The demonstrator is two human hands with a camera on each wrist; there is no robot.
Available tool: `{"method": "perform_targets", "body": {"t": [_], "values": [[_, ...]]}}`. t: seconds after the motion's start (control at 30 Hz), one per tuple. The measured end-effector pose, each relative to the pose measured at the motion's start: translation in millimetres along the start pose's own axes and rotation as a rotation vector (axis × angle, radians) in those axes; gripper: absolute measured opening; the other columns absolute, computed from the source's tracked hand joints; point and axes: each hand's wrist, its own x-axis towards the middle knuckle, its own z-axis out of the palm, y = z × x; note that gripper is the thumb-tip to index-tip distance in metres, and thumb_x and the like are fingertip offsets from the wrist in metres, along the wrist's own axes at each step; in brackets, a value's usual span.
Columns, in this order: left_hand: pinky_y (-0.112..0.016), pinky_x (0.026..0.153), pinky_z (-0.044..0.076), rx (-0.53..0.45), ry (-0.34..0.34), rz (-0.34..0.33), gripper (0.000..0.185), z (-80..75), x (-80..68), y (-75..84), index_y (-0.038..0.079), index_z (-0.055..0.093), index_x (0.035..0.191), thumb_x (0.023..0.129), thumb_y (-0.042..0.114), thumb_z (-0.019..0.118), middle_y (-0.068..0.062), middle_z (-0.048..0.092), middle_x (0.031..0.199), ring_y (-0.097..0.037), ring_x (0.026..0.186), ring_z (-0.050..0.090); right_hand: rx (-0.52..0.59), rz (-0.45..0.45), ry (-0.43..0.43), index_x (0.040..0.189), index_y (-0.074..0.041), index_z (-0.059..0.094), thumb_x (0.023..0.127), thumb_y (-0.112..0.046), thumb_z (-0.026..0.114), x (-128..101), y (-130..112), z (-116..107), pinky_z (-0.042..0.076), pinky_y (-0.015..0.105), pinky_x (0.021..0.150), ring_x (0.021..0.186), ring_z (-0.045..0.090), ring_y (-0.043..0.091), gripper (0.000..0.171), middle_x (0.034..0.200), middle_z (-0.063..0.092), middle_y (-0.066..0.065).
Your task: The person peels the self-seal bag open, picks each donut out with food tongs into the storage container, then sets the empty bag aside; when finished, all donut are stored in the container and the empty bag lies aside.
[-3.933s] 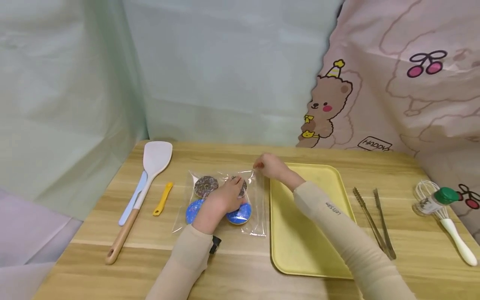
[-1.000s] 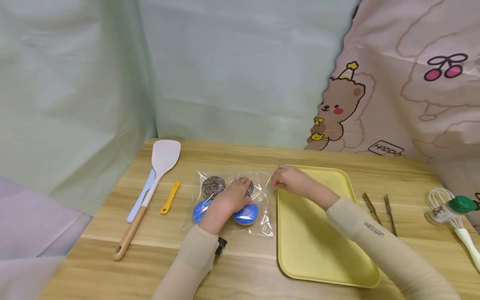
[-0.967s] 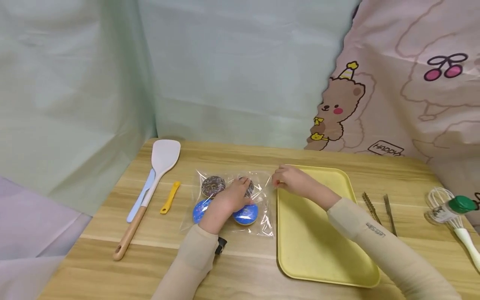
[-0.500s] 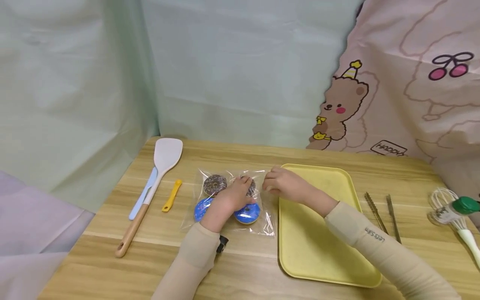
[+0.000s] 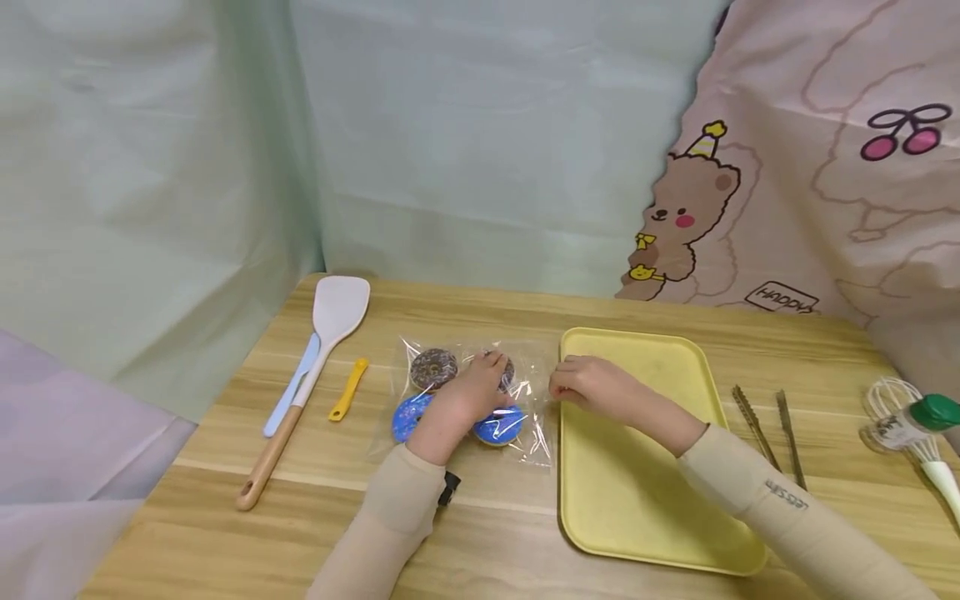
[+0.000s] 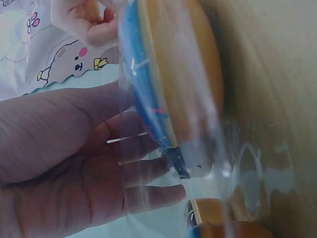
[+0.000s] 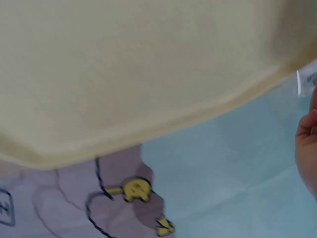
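A clear plastic bag (image 5: 536,442) lies flat on the table with several donuts inside. Two are brown with sprinkles, such as the brown donut (image 5: 433,369) at the back left; two are blue, such as the blue donut (image 5: 498,427) at the front right. My left hand (image 5: 467,396) rests across the bag, fingers extended over the right-hand donuts and partly hiding them. The left wrist view shows the donut (image 6: 183,74) edge-on through the film, close to that palm. At the bag's right edge, my right hand (image 5: 592,387) pinches the film with bent fingers, over the tray's left rim.
A yellow tray (image 5: 637,508) lies right of the bag. Farther right are metal tongs (image 5: 761,429), a whisk (image 5: 937,479) and a green-capped shaker (image 5: 903,423). On the left lie a white spatula (image 5: 337,312), a pale blue spreader (image 5: 291,392) and a yellow tool (image 5: 348,390).
My right hand has come from the bag's back right corner toward me along its right edge, its fingers shifting their place there. My left hand stays on the bag. The head view has shifted slightly.
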Motion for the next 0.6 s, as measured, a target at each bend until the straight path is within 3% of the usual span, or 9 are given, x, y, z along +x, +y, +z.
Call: {"method": "perform_targets", "body": {"t": [0.27, 0.6], "values": [[-0.046, 0.112, 0.024, 0.009, -0.002, 0.004, 0.068, -1.8, -0.4, -0.8, -0.007, 0.032, 0.141, 0.089, 0.027, 0.062, -0.021, 0.029, 0.149, -0.039, 0.137, 0.023, 0.042, -0.019, 0.065, 0.089, -0.011, 0.068, 0.078, -0.011, 0.074, 1.5, -7.2, 5.9, 0.052, 0.024, 0.078, 0.084, 0.060, 0.010, 0.012, 0.089, 0.063, -0.004], [-0.045, 0.113, 0.023, -0.003, -0.014, -0.004, 0.069, 0.6, 2.1, 1.1, -0.006, 0.031, 0.142, 0.090, 0.028, 0.061, -0.019, 0.028, 0.150, -0.038, 0.138, 0.021, 0.075, 0.013, -0.002, 0.083, -0.015, 0.067, 0.082, -0.013, 0.070, 1.8, -14.4, 8.0, 0.051, 0.019, 0.073, 0.078, 0.058, 0.006, 0.004, 0.084, 0.060, -0.006]]}}
